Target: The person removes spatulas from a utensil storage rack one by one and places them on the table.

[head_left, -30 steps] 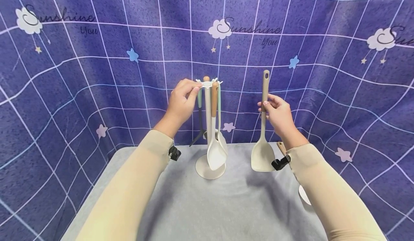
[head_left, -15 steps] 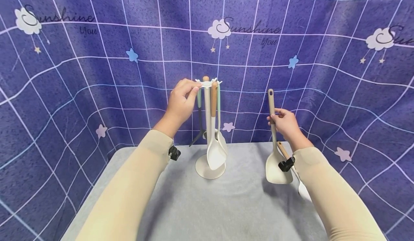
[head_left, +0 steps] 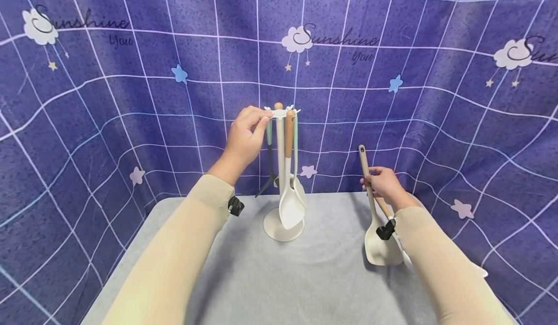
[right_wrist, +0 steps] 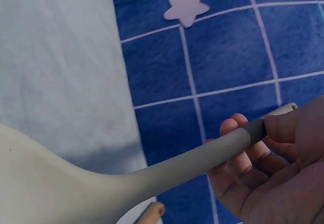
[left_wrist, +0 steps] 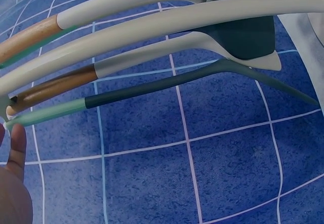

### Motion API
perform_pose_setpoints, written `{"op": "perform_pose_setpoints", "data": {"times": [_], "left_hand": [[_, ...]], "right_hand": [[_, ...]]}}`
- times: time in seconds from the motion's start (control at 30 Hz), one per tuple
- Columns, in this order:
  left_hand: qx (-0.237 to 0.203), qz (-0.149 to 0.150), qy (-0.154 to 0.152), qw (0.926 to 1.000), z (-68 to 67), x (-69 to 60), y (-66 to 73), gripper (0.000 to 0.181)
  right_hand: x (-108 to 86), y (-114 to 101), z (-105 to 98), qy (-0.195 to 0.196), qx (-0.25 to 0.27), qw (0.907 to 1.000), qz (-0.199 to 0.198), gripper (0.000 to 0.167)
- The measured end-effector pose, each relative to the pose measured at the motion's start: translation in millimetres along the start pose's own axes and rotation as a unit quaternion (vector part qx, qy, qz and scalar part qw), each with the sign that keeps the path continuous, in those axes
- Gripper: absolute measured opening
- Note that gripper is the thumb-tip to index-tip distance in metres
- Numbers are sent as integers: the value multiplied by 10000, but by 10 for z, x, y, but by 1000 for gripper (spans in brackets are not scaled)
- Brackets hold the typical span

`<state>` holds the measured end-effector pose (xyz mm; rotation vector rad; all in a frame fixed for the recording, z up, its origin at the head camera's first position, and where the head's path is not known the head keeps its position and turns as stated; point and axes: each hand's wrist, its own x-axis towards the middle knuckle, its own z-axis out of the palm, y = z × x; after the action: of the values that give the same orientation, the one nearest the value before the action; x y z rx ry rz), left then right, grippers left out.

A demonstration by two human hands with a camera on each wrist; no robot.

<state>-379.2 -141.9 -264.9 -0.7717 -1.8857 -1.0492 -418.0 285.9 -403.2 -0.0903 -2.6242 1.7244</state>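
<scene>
A starry purple curtain [head_left: 331,73] closes in the whole corner I'm facing, and against it stands the grey-covered bench [head_left: 244,276]. On the bench, upright near the middle, is a white utensil stand [head_left: 271,229]; the left hand [head_left: 245,133] pinches the edge of its hook ring between thumb and fingers, and neither hand nor stand has shifted. What has changed is the beige turner [head_left: 383,248]: it has dropped lower and further right, well apart from the stand, tilted with its blade nearest me. The right hand [head_left: 384,183] holds it by the handle, thumb on top and fingers curled underneath. To my eye, that makes the turner the piece being dealt with, the stand merely being steadied. A white spoon [head_left: 292,212] with a wooden handle hangs at the stand's front; behind, a dark slim utensil [left_wrist: 157,86] on a mint handle crowds in with others, their heads overlapping too much to sort out. I can't tell whether the blade touches the bench. Beneath it lies another wooden-handled utensil [head_left: 383,207], its white head largely lost under the right sleeve [head_left: 440,267], while the black wrist camera [head_left: 386,230] covers part of the blade.
</scene>
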Motion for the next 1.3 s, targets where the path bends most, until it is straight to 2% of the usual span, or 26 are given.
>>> {"op": "perform_pose_setpoints", "data": {"times": [0.17,0.37,0.67,0.9,1.03,1.2,1.3], "left_hand": [[49,-63,-39,10000,-4,-9,4,21],[28,33,10,10000,0,-2,-1,20],[123,69,45,9999,22,-8,-48,19],[51,119,36,9999,0,-2,-20,21],[81,140,19,9999,-6,-3,-18,22],[100,141,16,9998,-6,-7,-21,22],[92,115,6,9999,-7,-16,-22,22]], "right_hand": [[29,184,57,-221,234,9991,265,51],[37,348,98,-396,310,9974,524,44],[110,546,152,-452,-249,9956,776,39],[72,578,258,-715,-183,9935,865,41],[60,617,306,-829,-405,9907,998,40],[96,705,336,-739,-572,9883,1206,26],[137,772,356,-680,-611,9883,1223,29]]}}
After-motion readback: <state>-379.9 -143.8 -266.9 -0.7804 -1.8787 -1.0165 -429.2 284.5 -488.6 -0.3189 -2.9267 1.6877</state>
